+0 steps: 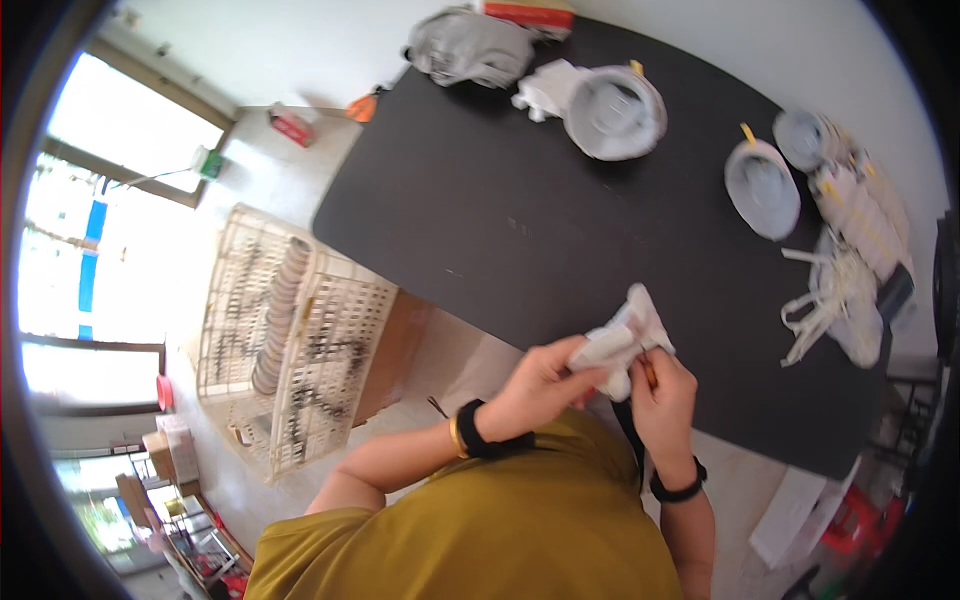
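In front of my body, at the table's near edge, both hands hold a crumpled white piece of soft, cloth-like material (622, 340). My left hand (545, 385) pinches its left side between thumb and fingers. My right hand (661, 392) is closed at its lower right side. A small orange-brown thing (650, 374) shows between the right fingers; its kind is too small to make out. The white piece rises to a point away from me, and its lower part is partly hidden by my fingers.
On the dark table (450, 210) are a white bowl-shaped thing (615, 112) with white material beside it, another white cup shape (762, 190), a nested white stack (855, 215), white straps (830, 295) and a grey cloth bundle (470, 48). A white plastic crate (330, 340) stands left.
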`<action>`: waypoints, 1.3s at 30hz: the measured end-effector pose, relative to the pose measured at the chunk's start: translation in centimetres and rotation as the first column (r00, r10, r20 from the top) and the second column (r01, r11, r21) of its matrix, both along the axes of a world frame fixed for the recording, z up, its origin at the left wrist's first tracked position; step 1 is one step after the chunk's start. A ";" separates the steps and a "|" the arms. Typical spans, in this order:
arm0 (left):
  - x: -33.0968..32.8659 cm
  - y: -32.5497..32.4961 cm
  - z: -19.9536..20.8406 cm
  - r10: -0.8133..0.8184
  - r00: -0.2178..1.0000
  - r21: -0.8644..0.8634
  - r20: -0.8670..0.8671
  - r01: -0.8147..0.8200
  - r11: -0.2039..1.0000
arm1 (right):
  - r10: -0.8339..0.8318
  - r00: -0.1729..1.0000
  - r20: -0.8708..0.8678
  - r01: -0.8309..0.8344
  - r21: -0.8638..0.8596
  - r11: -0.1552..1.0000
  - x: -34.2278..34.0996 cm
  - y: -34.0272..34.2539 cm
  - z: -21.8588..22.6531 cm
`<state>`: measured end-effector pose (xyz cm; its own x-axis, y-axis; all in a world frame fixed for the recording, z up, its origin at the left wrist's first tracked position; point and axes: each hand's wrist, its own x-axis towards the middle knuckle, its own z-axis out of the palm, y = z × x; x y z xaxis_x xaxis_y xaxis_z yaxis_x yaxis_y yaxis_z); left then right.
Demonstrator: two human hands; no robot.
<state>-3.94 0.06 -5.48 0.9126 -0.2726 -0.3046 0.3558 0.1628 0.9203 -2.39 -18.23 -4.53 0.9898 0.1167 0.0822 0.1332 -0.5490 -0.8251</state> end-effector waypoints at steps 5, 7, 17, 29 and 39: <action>-0.3 -0.1 1.5 0.178 0.982 -0.142 -0.068 -0.187 0.972 | -0.038 0.994 0.099 0.027 0.114 0.993 -0.4 1.4 -0.8; 0.1 0.1 0.9 0.144 0.984 -0.164 -0.108 -0.160 0.973 | 0.069 0.971 -0.227 0.014 0.346 0.938 0.0 0.6 -0.6; -0.1 0.1 0.9 0.081 0.980 -0.229 -0.182 -0.122 0.966 | 0.139 0.856 -0.499 0.184 0.543 0.819 -0.7 0.1 0.3; 0.3 1.1 0.3 0.107 0.976 -0.332 -0.190 -0.166 0.928 | -0.087 0.918 -0.387 0.319 0.591 0.741 -1.1 -1.0 2.0; 2.1 1.4 3.0 -0.478 0.586 0.619 0.654 -0.053 0.783 | 0.208 0.961 0.185 -0.242 0.186 0.952 1.4 -4.3 7.7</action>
<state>-1.82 1.47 -2.45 0.7956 -0.5286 0.2960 -0.5440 -0.4083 0.7330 -1.04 -22.51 3.13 0.9112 0.2987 0.2836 0.3739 -0.3112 -0.8737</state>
